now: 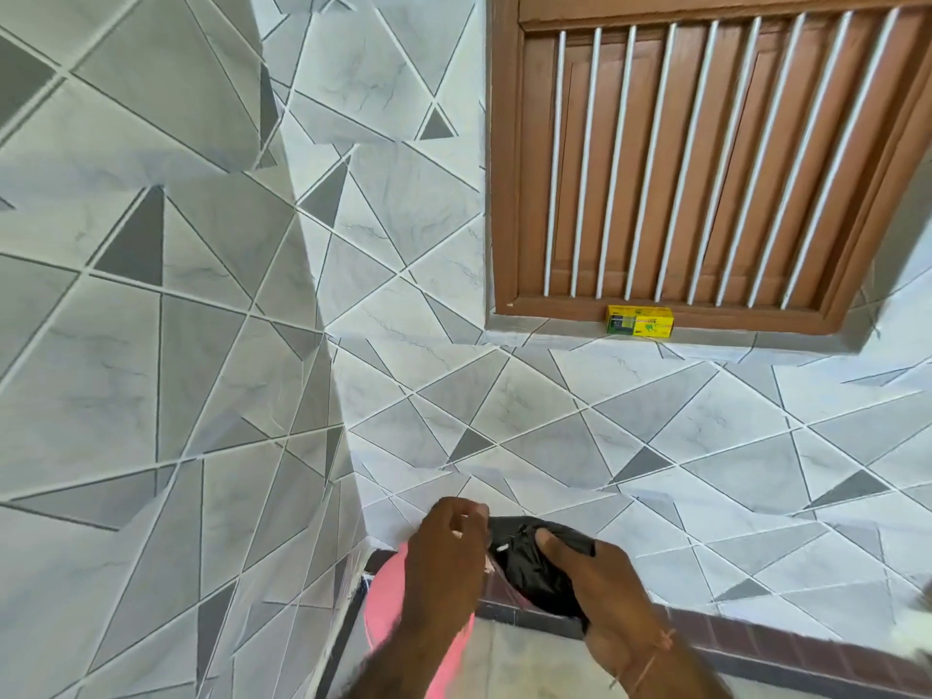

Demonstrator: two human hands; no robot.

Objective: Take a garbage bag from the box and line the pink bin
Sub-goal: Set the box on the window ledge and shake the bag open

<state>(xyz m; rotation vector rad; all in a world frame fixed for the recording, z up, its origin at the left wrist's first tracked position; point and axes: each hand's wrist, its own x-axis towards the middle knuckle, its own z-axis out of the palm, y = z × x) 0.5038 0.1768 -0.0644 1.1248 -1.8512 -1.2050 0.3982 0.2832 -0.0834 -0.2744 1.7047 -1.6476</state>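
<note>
Above pink bin (388, 597), grips on bag (534, 567)

single head view, angled forward-down, close above hands, facing tiled corner (343, 396).

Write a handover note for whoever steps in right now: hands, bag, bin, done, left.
Left hand: pinching the edge of the black garbage bag, grip closed.
Right hand: thumb over the same bag, holding it bunched.
Pink bin: on the floor in the wall corner, below the hands, mostly hidden by the left arm.
Yellow box: on the window sill.
Done: bag is out and in hand.
Left: open the bag, seat it in the bin, fold it over the rim.
</note>
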